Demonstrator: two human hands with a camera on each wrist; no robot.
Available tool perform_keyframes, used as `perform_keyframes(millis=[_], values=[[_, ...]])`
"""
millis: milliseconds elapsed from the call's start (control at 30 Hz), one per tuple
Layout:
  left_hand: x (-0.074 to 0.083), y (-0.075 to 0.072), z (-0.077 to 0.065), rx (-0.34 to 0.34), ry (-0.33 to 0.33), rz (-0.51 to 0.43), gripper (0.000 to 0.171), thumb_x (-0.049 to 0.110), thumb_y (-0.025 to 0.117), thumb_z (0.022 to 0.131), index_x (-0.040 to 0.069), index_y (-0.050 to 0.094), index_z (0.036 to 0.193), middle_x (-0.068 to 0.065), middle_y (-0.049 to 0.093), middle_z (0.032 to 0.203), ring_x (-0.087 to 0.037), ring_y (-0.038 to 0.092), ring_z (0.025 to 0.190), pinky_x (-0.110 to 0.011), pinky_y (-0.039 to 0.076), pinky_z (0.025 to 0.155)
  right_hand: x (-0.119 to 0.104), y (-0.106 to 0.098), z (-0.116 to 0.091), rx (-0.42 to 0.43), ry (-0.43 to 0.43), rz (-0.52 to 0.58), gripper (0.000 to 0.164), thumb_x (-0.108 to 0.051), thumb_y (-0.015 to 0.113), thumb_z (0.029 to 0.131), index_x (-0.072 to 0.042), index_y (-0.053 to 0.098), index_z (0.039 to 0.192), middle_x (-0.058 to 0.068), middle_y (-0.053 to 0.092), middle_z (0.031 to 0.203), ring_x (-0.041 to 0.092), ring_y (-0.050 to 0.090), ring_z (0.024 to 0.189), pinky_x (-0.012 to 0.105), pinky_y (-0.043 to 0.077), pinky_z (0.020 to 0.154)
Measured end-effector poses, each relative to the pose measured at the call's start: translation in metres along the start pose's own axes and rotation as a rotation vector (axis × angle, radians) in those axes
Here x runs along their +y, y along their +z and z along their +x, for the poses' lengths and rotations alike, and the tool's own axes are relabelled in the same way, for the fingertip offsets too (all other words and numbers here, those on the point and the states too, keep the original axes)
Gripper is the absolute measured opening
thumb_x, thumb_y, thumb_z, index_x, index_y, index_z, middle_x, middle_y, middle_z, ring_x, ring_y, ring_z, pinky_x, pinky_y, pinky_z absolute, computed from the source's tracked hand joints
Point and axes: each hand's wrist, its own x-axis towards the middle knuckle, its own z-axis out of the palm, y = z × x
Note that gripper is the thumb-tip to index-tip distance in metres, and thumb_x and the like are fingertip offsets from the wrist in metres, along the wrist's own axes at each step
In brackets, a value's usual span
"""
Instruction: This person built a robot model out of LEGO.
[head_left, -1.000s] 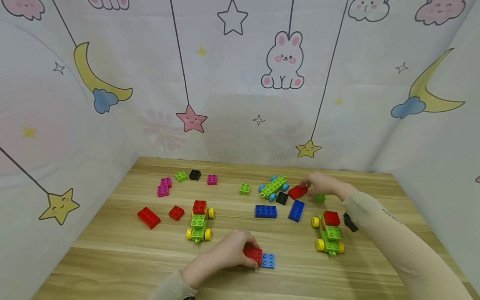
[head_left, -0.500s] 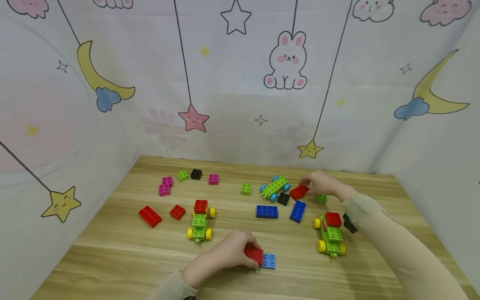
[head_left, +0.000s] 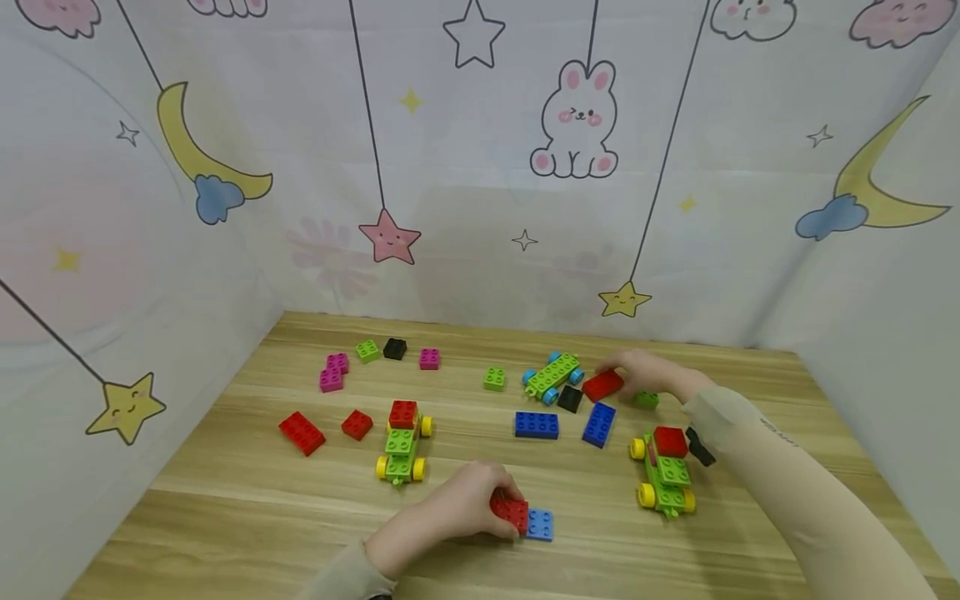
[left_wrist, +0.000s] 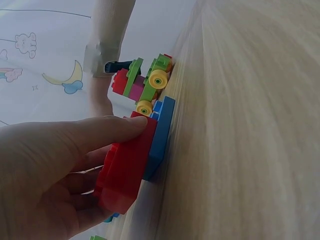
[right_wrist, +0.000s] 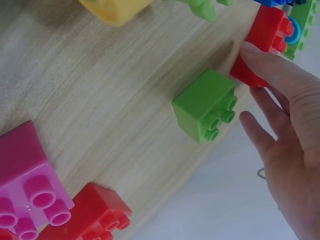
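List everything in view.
Wooden table: 1, brown, beneath toys.
Printed cloth backdrop: 1, white, around table.
Red plastic bricks: 4, bright, two left, one front, one back.
Square pink plastic bricks: 3, magenta, back left.
Square green plastic bricks: 3, lime, along back.
Black plastic bricks: 2, black, along back.
Oblong blue plastic bricks: 2, dark, centre right.
Light-blue plastic brick: 1, pale, front.
Yellow-wheeled plastic cars: 2, green and red, left, right.
Blue-wheeled plastic chassis: 1, green, back.
Extra plastic bricks: 1 pink, red uncounted, right wrist view.
Black object: 1, right cuff.
Left hand: 1, holding front red brick.
Right hand: 1, pinching back red brick.
Sleeves: 2, beige, forearms.
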Motion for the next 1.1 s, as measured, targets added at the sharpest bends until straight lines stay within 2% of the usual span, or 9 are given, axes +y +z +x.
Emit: perform_keyframes(millis=[267, 500, 733, 933, 1100], values=[[0.001, 0.0, -0.001, -0.002, -0.008, -0.001, 0.034, 0.024, 0.089, 0.07, 0.013, 0.075, 0.099, 0.011, 0.066, 0.089, 0.002, 0.051, 0.078, -0.015, 0.044, 0.07, 0.002, 0.002, 0.001, 0.004, -0.006, -0.004, 0.043, 0.003, 0.069, 0.082, 0.001, 0.063, 0.125, 0.021, 0.063, 0.126, 0.034, 0.058, 0.112, 0.053, 0.048, 0.099], [0.001, -0.001, -0.002, 0.004, 0.007, -0.008, 0.034, 0.023, 0.089, 0.07, 0.012, 0.075, 0.099, 0.009, 0.066, 0.089, 0.002, 0.051, 0.078, -0.015, 0.044, 0.071, 0.006, -0.002, 0.0, 0.019, -0.028, -0.006, 0.039, 0.002, 0.069, 0.081, 0.0, 0.066, 0.119, 0.017, 0.067, 0.118, 0.022, 0.059, 0.093, 0.039, 0.054, 0.083], [0.0, 0.001, 0.0, 0.01, 0.021, -0.008, 0.035, 0.023, 0.089, 0.069, 0.012, 0.075, 0.099, 0.007, 0.067, 0.09, 0.002, 0.051, 0.078, -0.015, 0.044, 0.071, 0.005, -0.014, -0.013, 0.063, -0.053, 0.008, 0.036, -0.004, 0.073, 0.083, 0.003, 0.066, 0.117, 0.018, 0.069, 0.114, 0.031, 0.063, 0.102, 0.051, 0.052, 0.092], [-0.002, 0.002, 0.001, 0.011, 0.028, -0.017, 0.035, 0.023, 0.089, 0.069, 0.011, 0.075, 0.099, 0.007, 0.068, 0.09, 0.002, 0.051, 0.077, -0.015, 0.044, 0.07, -0.003, -0.028, -0.024, 0.13, -0.07, -0.033, 0.033, -0.005, 0.071, 0.085, 0.006, 0.066, 0.115, 0.018, 0.07, 0.11, 0.032, 0.065, 0.1, 0.053, 0.052, 0.091], [-0.003, 0.001, 0.001, 0.011, 0.035, -0.009, 0.035, 0.023, 0.089, 0.069, 0.011, 0.075, 0.099, 0.006, 0.068, 0.09, 0.001, 0.051, 0.078, -0.016, 0.044, 0.07, -0.015, -0.04, -0.034, 0.19, -0.057, -0.025, 0.035, -0.007, 0.071, 0.084, 0.007, 0.066, 0.116, 0.019, 0.07, 0.11, 0.032, 0.065, 0.099, 0.052, 0.053, 0.089]])
